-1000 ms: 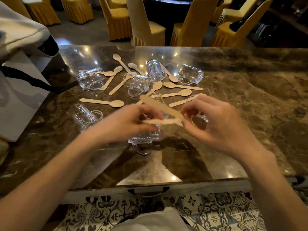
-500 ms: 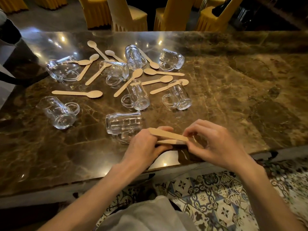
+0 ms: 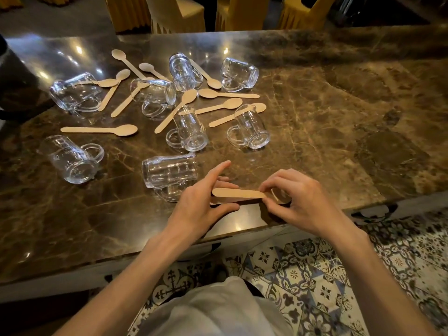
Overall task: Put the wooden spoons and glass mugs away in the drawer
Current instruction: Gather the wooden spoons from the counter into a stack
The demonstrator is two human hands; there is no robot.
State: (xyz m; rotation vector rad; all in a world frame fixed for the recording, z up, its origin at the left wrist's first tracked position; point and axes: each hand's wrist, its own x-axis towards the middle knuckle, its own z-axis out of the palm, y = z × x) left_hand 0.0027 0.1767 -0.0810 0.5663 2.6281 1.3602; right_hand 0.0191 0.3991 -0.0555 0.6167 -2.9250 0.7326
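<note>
Above the brown marble counter's [image 3: 339, 122] near edge, two flat pale wooden spoons [image 3: 238, 193] are being pinched endwise by left hand [image 3: 201, 207] and right hand [image 3: 305, 202], and are arguably best being squared flush before stowing.

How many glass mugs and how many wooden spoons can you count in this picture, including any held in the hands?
Glass mugs: 8
Wooden spoons lying on the counter: 11
Held spoons, between left hand and right hand: 2
Total: 21
</note>
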